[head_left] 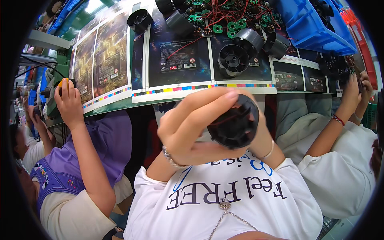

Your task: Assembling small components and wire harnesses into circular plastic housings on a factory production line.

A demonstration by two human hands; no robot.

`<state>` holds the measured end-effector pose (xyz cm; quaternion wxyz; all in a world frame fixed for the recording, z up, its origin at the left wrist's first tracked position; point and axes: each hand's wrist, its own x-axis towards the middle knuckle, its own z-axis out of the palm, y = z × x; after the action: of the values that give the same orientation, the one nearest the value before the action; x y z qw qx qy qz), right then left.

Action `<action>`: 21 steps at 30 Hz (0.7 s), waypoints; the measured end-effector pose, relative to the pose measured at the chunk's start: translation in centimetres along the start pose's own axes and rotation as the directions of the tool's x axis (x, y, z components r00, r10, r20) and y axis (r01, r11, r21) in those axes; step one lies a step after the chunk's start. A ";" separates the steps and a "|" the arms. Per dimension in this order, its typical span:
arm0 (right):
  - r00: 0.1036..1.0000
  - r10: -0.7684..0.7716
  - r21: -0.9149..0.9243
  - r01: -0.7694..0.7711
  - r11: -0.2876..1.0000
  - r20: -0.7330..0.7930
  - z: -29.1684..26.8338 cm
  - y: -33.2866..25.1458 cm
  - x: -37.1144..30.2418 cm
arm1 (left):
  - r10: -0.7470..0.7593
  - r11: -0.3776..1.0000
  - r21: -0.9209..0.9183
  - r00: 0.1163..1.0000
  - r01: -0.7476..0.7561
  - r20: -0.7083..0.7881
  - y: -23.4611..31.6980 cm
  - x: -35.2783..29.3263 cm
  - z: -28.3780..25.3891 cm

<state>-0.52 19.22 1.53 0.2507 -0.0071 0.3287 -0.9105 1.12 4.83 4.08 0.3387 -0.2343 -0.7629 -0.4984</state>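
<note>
Close in front of my chest is a black round plastic housing (234,126), its ribbed open end showing, a little blurred. My left hand (190,124) is closed around its left side, fingers over the top and thumb below. On the far right side of the same part, my right hand (261,128) grips it, with most of its fingers hidden behind the housing. Beyond my hands, a similar black housing with a fan-like hub (233,60) stands on the printed sheets (180,78).
More black cylindrical housings (140,21) lie along the table. A heap of green circuit boards (236,27) with red wires sits at the back, beside a blue bin (320,32). People work close on both sides; the left one's hand (69,100) holds a yellow-and-black object.
</note>
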 end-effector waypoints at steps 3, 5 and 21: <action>0.999 0.032 0.062 -0.031 0.998 -0.028 -1.8 1.2 1.1 | 0.006 0.998 -0.067 0.992 -0.015 -0.127 -0.8 0.2 2.2; 0.997 0.061 0.128 -0.054 0.990 -0.049 -3.1 1.7 1.8 | 0.011 0.991 -0.127 0.968 -0.044 -0.249 -1.3 0.3 3.1; 0.734 -0.470 -0.771 0.617 0.159 0.490 -2.3 -5.1 -0.1 | 0.015 1.000 0.008 0.993 -0.016 0.117 -1.5 -0.2 -0.7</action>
<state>-3.16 23.93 2.83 -0.1178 -0.3206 0.7215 -0.6023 0.44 3.55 3.21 0.2984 -0.2674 -0.7818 -0.4778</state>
